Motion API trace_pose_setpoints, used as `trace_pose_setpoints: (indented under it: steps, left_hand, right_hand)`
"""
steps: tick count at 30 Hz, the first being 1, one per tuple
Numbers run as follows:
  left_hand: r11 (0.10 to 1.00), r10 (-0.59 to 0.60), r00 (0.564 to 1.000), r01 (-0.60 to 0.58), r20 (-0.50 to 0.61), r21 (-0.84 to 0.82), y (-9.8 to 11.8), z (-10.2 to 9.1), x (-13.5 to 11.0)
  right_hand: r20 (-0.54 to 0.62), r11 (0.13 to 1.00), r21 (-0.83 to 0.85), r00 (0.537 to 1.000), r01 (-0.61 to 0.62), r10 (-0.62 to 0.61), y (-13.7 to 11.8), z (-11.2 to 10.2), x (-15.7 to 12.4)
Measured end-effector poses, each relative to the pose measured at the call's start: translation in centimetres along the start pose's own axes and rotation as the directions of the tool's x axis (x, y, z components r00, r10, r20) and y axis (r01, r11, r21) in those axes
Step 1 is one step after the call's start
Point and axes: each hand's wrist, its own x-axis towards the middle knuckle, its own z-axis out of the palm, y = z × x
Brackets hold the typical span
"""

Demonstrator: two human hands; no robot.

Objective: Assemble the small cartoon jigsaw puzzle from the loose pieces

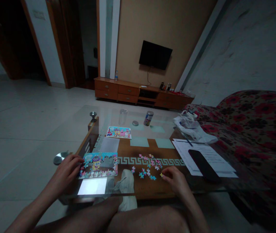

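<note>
Head: left hand (69, 165) half-curled on puzzle (107, 161); right hand (176, 178) pinches piece (161, 175).

Yellow puzzle piece (161, 175) partly hidden by the right hand (176, 178), floral sofa (247, 129) cut off at right.

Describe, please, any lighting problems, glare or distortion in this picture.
In the head view, light is dim and the leftmost doorway nearly black; a white patch glares on the glass table near the left hand; puzzle pieces look soft; the television slants, probably from head tilt or lens.
</note>
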Motion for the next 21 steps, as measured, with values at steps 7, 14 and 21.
trace_pose_setpoints:
  steps: [7,14,21]
  left_hand:
    - [1.0,-0.013,1.0,0.013,-0.004,-0.012,0.56,-0.24,0.11]
    - [0.999,-0.027,1.0,0.027,-0.011,-0.025,0.47,-0.07,-0.04]
    - [1.0,-0.015,1.0,0.015,0.011,-0.005,0.71,-0.23,0.11]
  right_hand:
    - [0.013,0.999,-0.043,1.0,-0.013,0.014,-0.14,0.09,0.05]
    - [-0.019,1.0,-0.018,1.0,-0.009,0.008,0.27,0.31,-0.05]
    - [-0.015,0.999,0.043,0.999,0.031,-0.03,-0.42,0.49,-0.02]
